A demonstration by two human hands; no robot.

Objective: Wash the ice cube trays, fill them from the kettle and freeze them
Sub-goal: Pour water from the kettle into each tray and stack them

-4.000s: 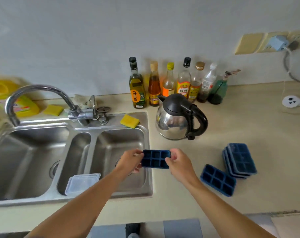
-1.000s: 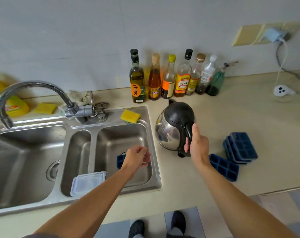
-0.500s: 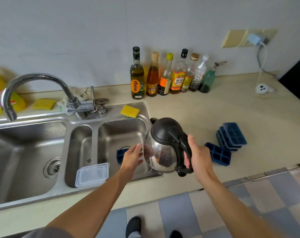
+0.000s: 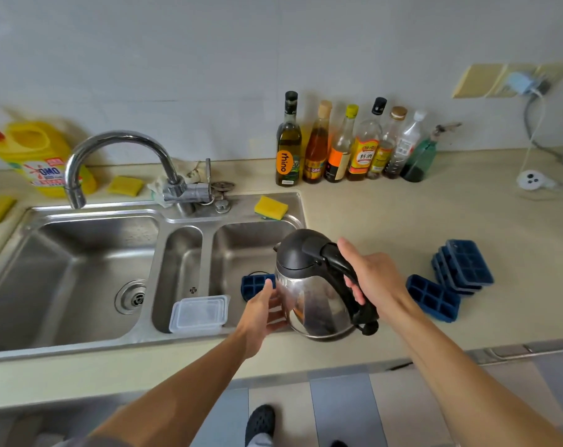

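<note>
My right hand grips the black handle of a steel kettle with a black lid, held in the air over the right edge of the sink. My left hand lies flat against the kettle's steel side with straight fingers. A dark blue ice cube tray lies in the right sink basin, partly hidden behind the kettle and my left hand. Another blue tray lies on the counter to the right. Behind it is a stack of blue trays.
A chrome tap arches over the large left basin. A clear plastic box sits in the narrow middle basin. Yellow sponges, a detergent jug and several bottles line the back. A white kettle base sits far right.
Four seconds ago both hands held a tray over the sink; it now lies in the right basin. My right hand took the kettle and lifted it off the counter; my left hand moved onto its side.
</note>
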